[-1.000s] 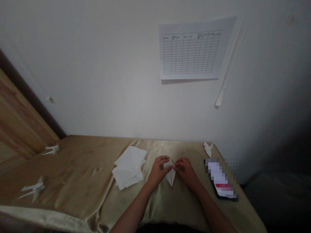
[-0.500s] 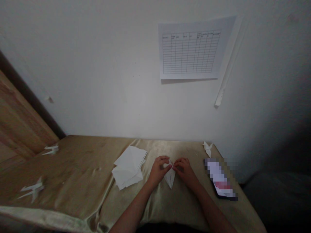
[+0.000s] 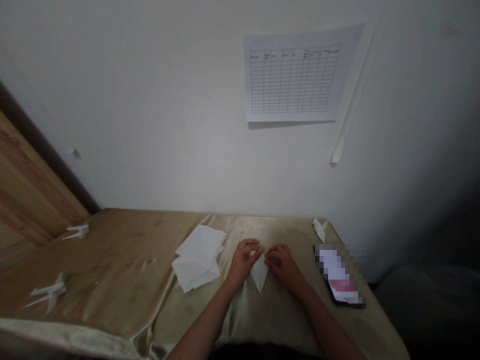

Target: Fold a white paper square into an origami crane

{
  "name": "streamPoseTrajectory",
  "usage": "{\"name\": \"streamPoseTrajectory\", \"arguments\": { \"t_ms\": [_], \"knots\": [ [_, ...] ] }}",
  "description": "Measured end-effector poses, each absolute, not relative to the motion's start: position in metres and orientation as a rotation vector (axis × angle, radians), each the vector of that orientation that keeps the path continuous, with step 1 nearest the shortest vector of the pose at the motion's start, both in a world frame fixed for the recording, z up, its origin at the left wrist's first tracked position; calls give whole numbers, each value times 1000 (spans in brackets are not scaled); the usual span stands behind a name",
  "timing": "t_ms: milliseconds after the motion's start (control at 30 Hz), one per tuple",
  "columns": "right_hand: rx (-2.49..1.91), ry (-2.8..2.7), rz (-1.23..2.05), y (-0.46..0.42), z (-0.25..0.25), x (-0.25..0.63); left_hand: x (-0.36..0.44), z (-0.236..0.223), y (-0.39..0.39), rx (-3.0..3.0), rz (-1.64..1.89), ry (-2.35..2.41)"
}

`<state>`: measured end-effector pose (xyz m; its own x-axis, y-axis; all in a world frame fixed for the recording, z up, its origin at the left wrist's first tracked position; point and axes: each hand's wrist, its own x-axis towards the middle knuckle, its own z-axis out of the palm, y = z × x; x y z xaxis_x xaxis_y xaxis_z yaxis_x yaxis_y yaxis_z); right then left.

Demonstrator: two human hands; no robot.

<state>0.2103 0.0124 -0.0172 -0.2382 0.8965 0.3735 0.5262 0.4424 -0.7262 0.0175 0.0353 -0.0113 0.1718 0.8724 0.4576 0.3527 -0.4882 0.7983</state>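
Observation:
A folded white paper [image 3: 259, 274], shaped like a kite with its point toward me, lies on the satin-covered table [image 3: 112, 260]. My left hand [image 3: 243, 262] holds its upper left edge with curled fingers. My right hand [image 3: 282, 264] grips the upper right edge from the other side. The paper's top corner is partly hidden behind my fingertips. To the left of my left hand lies a loose stack of white paper sheets [image 3: 197, 259], not touched by either hand.
Small white folded paper figures lie at the table's left [image 3: 77, 231], front left [image 3: 48, 294] and back right [image 3: 320, 230]. A blurred-out phone [image 3: 339, 276] lies at the right. A gridded chart [image 3: 292, 75] hangs on the wall. A wooden panel [image 3: 30, 190] stands at the left.
My hands have drawn slightly apart at the fingertips, and the folded paper sits a little further left, with more of its upper part showing.

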Motion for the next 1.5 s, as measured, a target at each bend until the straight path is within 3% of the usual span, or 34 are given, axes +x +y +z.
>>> {"name": "streamPoseTrajectory", "arguments": {
  "t_ms": [833,1500],
  "knots": [
    [-1159,-1859,406,11,-16,206,21,-8,29,1964,1261,1103],
    [-1452,-2117,255,5,-8,207,18,-7,32,1902,1378,1177]
  ]
}}
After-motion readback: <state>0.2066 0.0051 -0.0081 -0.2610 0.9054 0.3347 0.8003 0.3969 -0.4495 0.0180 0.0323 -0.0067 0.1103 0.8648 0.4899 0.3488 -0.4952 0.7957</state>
